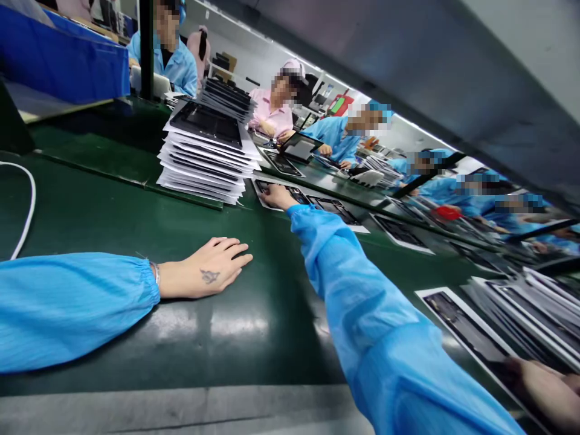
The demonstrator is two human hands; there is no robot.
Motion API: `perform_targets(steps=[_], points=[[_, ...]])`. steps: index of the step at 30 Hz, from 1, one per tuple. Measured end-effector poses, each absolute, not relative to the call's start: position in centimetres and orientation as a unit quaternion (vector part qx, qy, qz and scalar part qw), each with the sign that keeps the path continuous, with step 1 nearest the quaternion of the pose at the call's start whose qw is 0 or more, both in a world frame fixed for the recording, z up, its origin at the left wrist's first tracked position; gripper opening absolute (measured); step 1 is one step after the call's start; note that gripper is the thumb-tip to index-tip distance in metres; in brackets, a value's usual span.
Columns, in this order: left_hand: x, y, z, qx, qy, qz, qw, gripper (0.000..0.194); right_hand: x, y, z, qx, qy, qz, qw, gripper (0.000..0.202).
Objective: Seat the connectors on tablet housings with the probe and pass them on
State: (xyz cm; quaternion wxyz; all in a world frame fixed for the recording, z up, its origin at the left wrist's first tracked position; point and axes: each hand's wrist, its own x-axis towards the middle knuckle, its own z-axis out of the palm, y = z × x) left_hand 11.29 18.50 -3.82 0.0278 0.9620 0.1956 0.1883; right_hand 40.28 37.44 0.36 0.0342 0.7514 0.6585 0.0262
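Note:
My left hand (215, 267) lies flat on the green worktop (190, 335), fingers spread and holding nothing. Across the bench, my right hand (278, 197) reaches to a black tablet-like frame (299, 194) lying on a white sheet. Its fingers are bent and pressed together at the frame's left part; the fingertips are partly hidden. A second black frame (334, 209) lies just to the right on a white sheet. Left of my right hand stands a tall stack of black frames and white sheets (206, 160).
A blue bin (67, 57) stands at back left, and a white cable (29, 211) curves over the left side. At lower right, another person's blurred hand (550, 389) is at a frame (471, 326), near a leaning stack (525, 314). Co-workers sit across the bench; a shelf (408, 66) hangs overhead.

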Motion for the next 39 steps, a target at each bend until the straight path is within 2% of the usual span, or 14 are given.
perform_targets(steps=[9, 15, 21, 27, 39], points=[[11.4, 18.7, -3.5, 0.964, 0.195, 0.178, 0.042, 0.044, 36.6, 38.2, -0.7, 0.763, 0.644, 0.058, 0.021, 0.038], [11.3, 18.8, -3.8, 0.962, 0.193, 0.187, 0.047, 0.043, 38.4, 35.9, 1.8, 0.706, 0.703, 0.076, 0.032, 0.039], [11.4, 19.3, -4.6, 0.961, 0.186, 0.196, 0.065, 0.044, 44.5, 25.9, 4.4, 0.63, 0.769, 0.077, 0.076, 0.037], [11.2, 19.7, -5.0, 0.958, 0.192, 0.197, 0.084, 0.045, 48.9, 14.3, 3.4, 0.585, 0.801, 0.071, 0.106, 0.033], [11.0, 19.7, -4.1, 0.963, 0.211, 0.15, 0.077, 0.049, 50.2, 5.3, 2.3, 0.547, 0.831, 0.053, 0.083, 0.025]])
